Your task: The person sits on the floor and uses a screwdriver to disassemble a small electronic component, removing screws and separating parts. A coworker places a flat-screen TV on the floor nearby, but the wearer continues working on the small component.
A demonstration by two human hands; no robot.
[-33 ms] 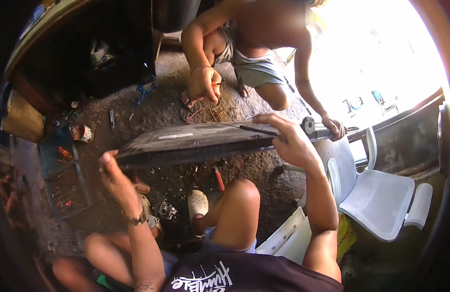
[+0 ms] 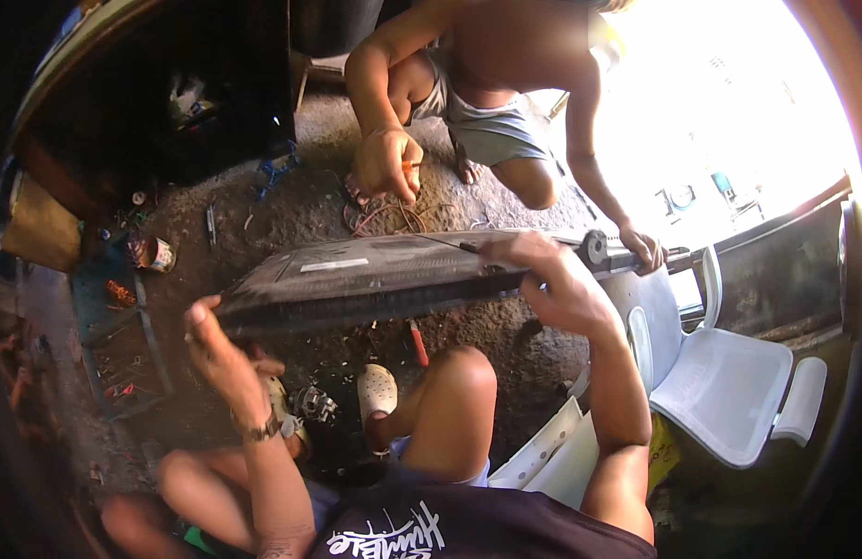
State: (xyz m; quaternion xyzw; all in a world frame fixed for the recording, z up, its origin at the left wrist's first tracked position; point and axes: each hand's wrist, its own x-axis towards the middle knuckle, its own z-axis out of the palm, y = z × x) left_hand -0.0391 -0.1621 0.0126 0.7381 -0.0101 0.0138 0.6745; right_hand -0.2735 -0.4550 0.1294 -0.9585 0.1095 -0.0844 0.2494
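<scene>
A wide, flat dark panel (image 2: 393, 256) with a pale label on its face spans the space between my hands, tilted above the ground. At its left end my left hand (image 2: 230, 373) grips the corner, thumb up; the other fingers are partly hidden. My right hand (image 2: 570, 284) clasps the right part, fingers over the top and thumb at the front edge. A thin dark strip (image 2: 449, 243) runs under those fingers. Beside it, a round black part (image 2: 593, 248) sits near the right end, where a co-worker's hand (image 2: 643, 250) rests.
Opposite me the co-worker crouches, the other hand (image 2: 391, 163) closed on a small orange thing. Wires (image 2: 393, 219) lie on the ground. Below the panel are a metal machine part (image 2: 313, 403) and a red-handled tool (image 2: 419, 345). A grey chair (image 2: 719, 391) stands at right, a can (image 2: 158, 254) at left.
My right hand has slid slightly left over the dark strip, covering more of it. My left hand and the panel's left end have shifted a little left and lower.
</scene>
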